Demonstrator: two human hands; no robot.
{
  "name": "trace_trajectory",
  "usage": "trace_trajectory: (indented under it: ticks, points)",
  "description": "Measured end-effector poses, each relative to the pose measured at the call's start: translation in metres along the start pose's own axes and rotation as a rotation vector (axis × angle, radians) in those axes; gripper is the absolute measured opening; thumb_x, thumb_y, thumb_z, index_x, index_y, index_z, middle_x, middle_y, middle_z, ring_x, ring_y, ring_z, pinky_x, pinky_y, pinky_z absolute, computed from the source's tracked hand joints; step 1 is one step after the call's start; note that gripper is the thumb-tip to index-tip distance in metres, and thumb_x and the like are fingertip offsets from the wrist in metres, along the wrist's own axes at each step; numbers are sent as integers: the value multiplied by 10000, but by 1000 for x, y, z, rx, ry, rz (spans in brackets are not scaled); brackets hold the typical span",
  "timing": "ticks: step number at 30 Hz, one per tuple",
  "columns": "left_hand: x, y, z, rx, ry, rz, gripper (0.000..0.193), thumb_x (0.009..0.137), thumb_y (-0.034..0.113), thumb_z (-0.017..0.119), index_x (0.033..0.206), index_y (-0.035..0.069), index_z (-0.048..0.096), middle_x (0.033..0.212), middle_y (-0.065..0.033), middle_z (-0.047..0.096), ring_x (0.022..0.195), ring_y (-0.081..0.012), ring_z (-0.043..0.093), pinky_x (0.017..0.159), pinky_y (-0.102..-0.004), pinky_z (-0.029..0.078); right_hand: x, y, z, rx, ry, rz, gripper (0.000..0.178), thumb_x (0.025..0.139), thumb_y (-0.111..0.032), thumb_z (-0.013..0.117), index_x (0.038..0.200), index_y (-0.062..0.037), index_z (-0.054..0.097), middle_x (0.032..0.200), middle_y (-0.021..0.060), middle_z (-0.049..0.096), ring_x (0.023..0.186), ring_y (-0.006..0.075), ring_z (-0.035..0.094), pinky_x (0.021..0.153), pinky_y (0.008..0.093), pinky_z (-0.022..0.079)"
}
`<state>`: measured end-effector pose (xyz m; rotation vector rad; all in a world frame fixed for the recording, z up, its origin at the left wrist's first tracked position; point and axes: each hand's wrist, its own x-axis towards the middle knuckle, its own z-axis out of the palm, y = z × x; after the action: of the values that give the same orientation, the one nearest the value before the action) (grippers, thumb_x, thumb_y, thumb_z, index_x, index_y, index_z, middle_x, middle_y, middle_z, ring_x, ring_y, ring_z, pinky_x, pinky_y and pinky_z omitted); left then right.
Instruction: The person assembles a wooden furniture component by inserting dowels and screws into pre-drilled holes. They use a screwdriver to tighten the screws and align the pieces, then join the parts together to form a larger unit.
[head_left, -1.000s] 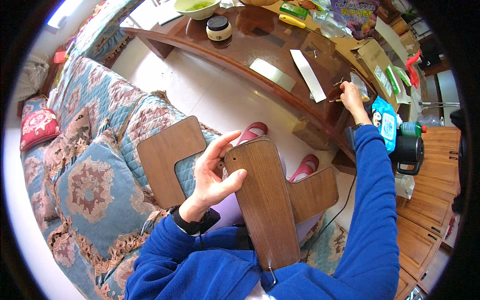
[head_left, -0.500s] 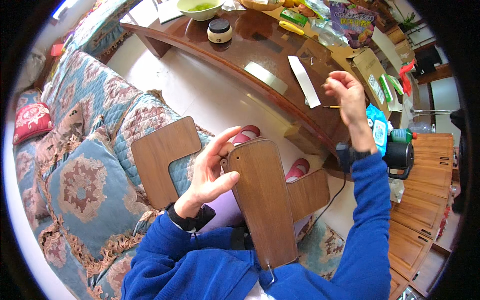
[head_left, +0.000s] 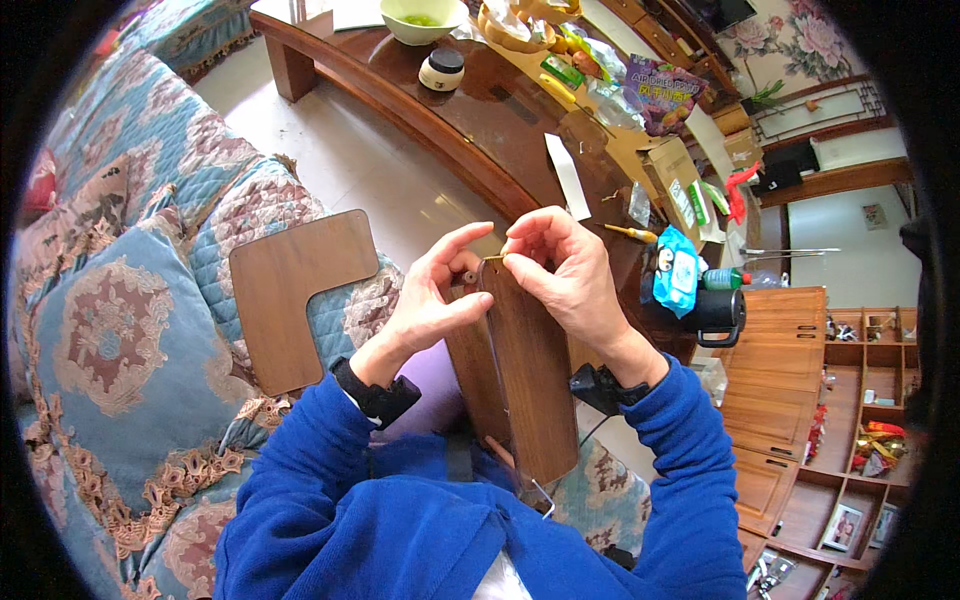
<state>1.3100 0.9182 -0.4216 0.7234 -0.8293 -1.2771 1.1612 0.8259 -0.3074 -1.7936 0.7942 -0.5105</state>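
A long brown wooden board (head_left: 532, 385) stands tilted between my forearms, with a second wooden panel (head_left: 466, 365) beside it on the left. My left hand (head_left: 425, 300) grips the upper end of this wooden assembly, its thumb along the edge near a short round peg (head_left: 470, 277). My right hand (head_left: 565, 275) pinches a small brass-coloured screw (head_left: 494, 257) at the board's top corner. An L-shaped hex key (head_left: 541, 497) sticks out at the board's lower end. To the left, an L-shaped wooden panel (head_left: 290, 300) lies on the sofa.
A patterned quilted sofa (head_left: 215, 195) with a blue cushion (head_left: 120, 340) is at left. The dark table (head_left: 500, 130) ahead carries a jar (head_left: 441, 70), a bowl (head_left: 422, 20), a white strip (head_left: 567, 175), a yellow-handled screwdriver (head_left: 632, 234), blue wipes (head_left: 676, 272) and a black kettle (head_left: 717, 316).
My right hand has come from over the table to the board's top with the screw. The board has turned, showing its edge and the panel on its left. The view has shifted right.
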Motion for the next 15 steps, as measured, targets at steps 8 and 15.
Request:
trace_trajectory:
  ticks: [8,15]
  points:
    - [-3,4,-4,-33,-2,-29,771,786,44,729,1499,90,441,927,33,540,876,-66,512,816,-232,428,-5,-6,8,-36,18,25,171,888,-36,702,1044,-26,632,876,-13,635,806,44,590,732,217,504]
    - [-3,4,-5,-9,7,-5,747,784,45,734,1478,94,462,924,39,537,869,-67,511,818,-232,432,-2,-16,10,-97,45,94,187,868,-42,711,1038,-15,638,872,-4,645,803,54,600,726,224,507]
